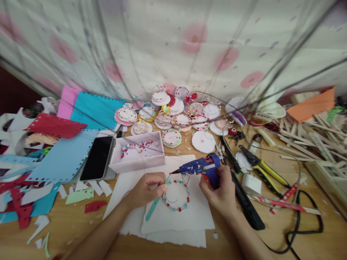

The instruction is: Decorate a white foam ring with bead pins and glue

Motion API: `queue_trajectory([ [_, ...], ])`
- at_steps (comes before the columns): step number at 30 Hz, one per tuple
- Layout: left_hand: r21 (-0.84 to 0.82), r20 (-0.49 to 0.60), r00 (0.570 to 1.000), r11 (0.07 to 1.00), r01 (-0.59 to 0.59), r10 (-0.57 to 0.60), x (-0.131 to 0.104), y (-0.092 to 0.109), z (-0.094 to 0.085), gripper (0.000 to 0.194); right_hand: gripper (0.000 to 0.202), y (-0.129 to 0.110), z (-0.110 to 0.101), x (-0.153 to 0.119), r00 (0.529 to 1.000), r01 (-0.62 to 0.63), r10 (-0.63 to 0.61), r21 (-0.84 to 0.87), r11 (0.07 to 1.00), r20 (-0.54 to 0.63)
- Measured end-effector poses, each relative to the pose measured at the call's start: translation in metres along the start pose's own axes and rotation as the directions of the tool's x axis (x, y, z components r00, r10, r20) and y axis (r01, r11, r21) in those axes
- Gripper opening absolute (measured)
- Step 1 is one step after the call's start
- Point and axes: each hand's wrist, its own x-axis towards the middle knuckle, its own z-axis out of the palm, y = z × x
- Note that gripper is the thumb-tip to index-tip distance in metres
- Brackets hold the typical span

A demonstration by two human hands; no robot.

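My left hand [151, 187] pinches a teal strip [153, 209] that slants down over white paper [189, 220], its upper end by the left side of a ring of red and blue beads [188, 199]. Whether the fingers also hold the ring is hard to tell. Wrapped round the handle of a blue glue gun [200, 166] is my right hand [221, 187]. The gun's nozzle points left, at or very near the strip's top end, where a small red bit shows. A thin dark wire curls inside the ring.
Behind the paper is a white box [138, 164] with beads, and beaded discs [171, 138] beyond. A phone [97, 157] and coloured sheets lie left. Pliers [264, 169], a black-handled tool [246, 204], a charger [251, 184], cables and wooden sticks [300, 144] lie right.
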Motion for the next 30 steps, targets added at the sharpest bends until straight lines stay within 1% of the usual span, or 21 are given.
queue_trajectory([
  [9,-0.009,0.003,1.000,1.000,-0.019,0.019,0.001,0.001,0.001,0.030,0.027,-0.001,-0.001,0.000,1.000,0.004,-0.004,-0.008,1.000,0.003],
  [12,-0.017,0.002,1.000,1.000,-0.021,0.021,0.001,0.002,0.000,0.030,0.029,0.002,0.000,-0.001,0.999,0.046,-0.046,-0.051,0.998,0.013],
  [14,-0.030,0.002,1.000,0.999,-0.021,0.021,0.001,0.002,0.000,0.031,0.031,0.006,0.000,-0.001,0.999,0.052,-0.053,-0.102,0.993,-0.009],
  [16,-0.043,0.003,1.000,0.999,-0.020,0.020,0.000,0.001,0.001,0.033,0.035,0.010,0.000,0.001,0.998,-0.005,-0.004,-0.156,0.988,-0.059],
  [19,-0.046,0.005,1.000,0.999,-0.011,0.011,-0.001,-0.001,0.001,0.034,0.043,0.019,-0.003,0.011,0.982,-0.156,0.128,-0.219,0.963,-0.136],
  [20,-0.044,0.004,1.000,0.999,-0.005,0.005,-0.001,-0.002,0.000,0.035,0.046,0.023,-0.003,0.014,0.978,-0.178,0.145,-0.242,0.954,-0.150],
  [21,-0.041,0.005,1.000,0.999,0.002,-0.002,-0.001,-0.003,0.000,0.036,0.047,0.027,-0.004,0.018,0.978,-0.173,0.132,-0.274,0.946,-0.162],
  [23,-0.036,0.003,1.000,0.999,0.013,-0.013,-0.001,-0.005,0.000,0.037,0.045,0.037,-0.004,0.024,0.983,-0.104,0.042,-0.357,0.928,-0.177],
  [25,-0.027,-0.018,0.999,0.999,0.028,-0.028,0.000,-0.003,0.000,0.039,0.042,0.046,-0.003,0.027,0.985,-0.031,-0.046,-0.432,0.901,-0.166],
  [26,-0.022,-0.042,0.998,0.999,0.042,-0.043,0.001,-0.001,0.000,0.039,0.041,0.048,-0.002,0.028,0.986,-0.012,-0.066,-0.458,0.889,-0.154],
  [28,-0.017,-0.115,0.990,0.997,0.081,-0.082,0.002,0.007,0.001,0.038,0.042,0.050,-0.001,0.028,0.989,-0.007,-0.064,-0.482,0.876,-0.130],
  [30,-0.024,-0.195,0.974,0.993,0.115,-0.118,0.003,0.018,0.003,0.036,0.043,0.046,-0.002,0.027,0.989,-0.021,-0.053,-0.485,0.874,-0.139],
])
